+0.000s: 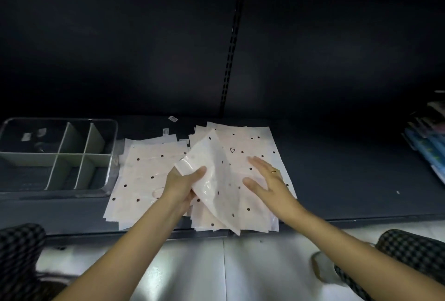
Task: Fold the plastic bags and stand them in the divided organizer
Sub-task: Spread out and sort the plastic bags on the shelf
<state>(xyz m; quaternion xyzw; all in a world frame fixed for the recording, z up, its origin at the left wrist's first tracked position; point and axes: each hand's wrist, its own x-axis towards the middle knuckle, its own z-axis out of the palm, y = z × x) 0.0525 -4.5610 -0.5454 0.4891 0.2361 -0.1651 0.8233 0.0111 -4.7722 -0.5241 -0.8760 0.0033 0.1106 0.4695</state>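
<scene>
One bag (pixel 212 180), long axis near-to-far

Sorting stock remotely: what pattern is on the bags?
Pale pinkish-white bags with scattered dark dots, clearest in the head view.

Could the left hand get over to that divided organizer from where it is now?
Probably yes. The divided organizer sits just left of the bag piles, on the left hand's own side, with nothing standing between them. But that hand is gripping a lifted plastic bag, so the bag would travel along.
</scene>
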